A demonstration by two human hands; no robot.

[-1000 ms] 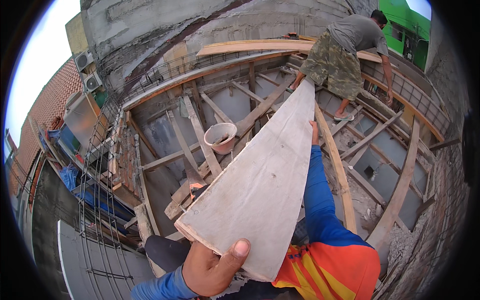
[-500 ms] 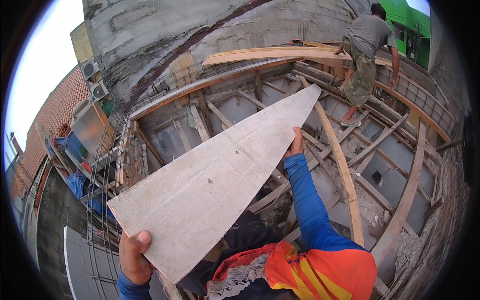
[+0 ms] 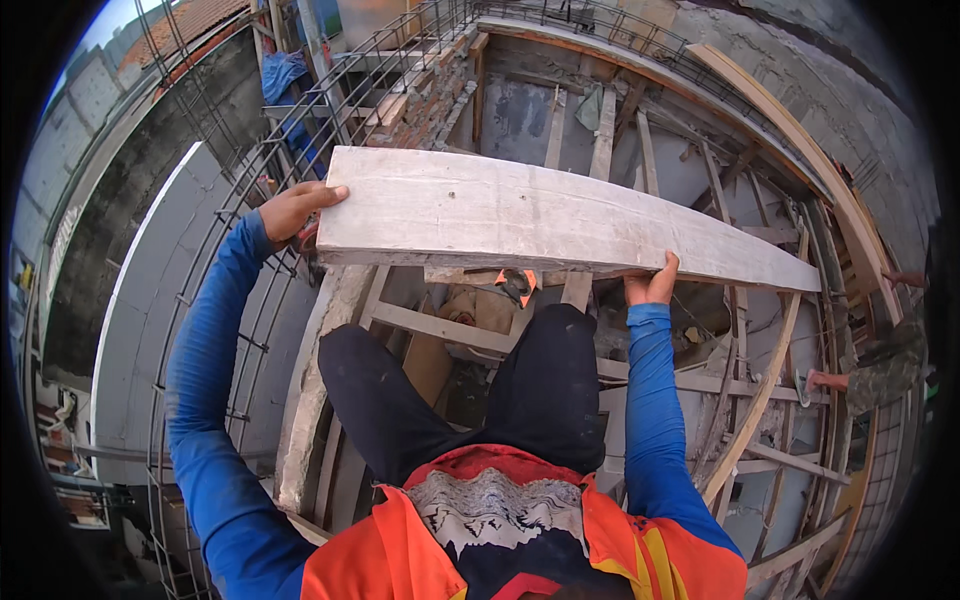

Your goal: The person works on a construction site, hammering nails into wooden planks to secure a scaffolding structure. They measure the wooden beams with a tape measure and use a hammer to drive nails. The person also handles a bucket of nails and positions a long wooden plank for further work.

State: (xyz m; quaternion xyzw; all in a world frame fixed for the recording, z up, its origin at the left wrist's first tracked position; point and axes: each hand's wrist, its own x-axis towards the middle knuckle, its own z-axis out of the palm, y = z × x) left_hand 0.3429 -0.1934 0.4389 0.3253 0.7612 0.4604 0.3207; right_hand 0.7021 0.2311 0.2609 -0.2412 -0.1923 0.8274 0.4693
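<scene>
A long, pale wooden board (image 3: 530, 205) with dusty, worn faces lies across in front of me, above my knees. My left hand (image 3: 300, 213) is closed on its left end, the thumb on the upper face and the fingers mostly hidden beneath. Farther along the near edge my right hand (image 3: 652, 283) grips the board, thumb up, its other fingers partly out of sight. Something reddish shows under the left hand, too small to name. Just below the board's near edge is an orange and black handle-like thing (image 3: 517, 287), partly covered.
Wooden beams (image 3: 440, 328) criss-cross over a grey sunken area. Steel rebar cages (image 3: 262, 335) and a light grey panel (image 3: 160, 300) stand at my left. A long plank (image 3: 800, 135) runs along the far right. At the right edge is a co-worker's sandalled foot (image 3: 822, 381).
My view has turned left and downward. The board has swung from slanting away to lying across me, both hands still on it. The co-worker now shows only at the right edge.
</scene>
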